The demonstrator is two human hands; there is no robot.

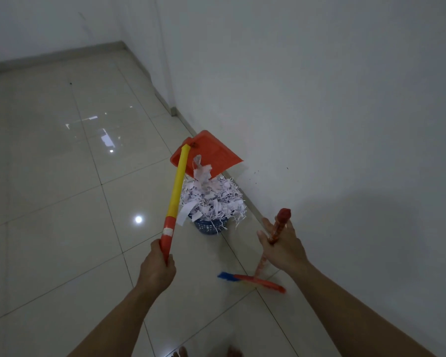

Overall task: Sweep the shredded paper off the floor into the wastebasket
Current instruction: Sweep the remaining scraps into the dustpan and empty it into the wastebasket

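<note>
Okay, I see the left hand (156,266) gripping the dustpan (206,155) handle, pan tipped mid-frame directly above the overfull wastebasket (209,226), shredded paper (213,199) heaped in it, while the right hand (281,246) pinches the broom (265,264) lower right.

Glossy pale floor tiles (62,176) meet plain white walls (319,86).

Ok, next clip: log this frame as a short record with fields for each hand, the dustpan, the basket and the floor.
left hand: grips the yellow-and-red dustpan handle
right hand: holds the red broom stick
red plastic dustpan: tilted above the basket, paper falling from it
blue plastic wastebasket: heaped over its rim with white shredded paper
tiled floor: no shreds visible
</note>
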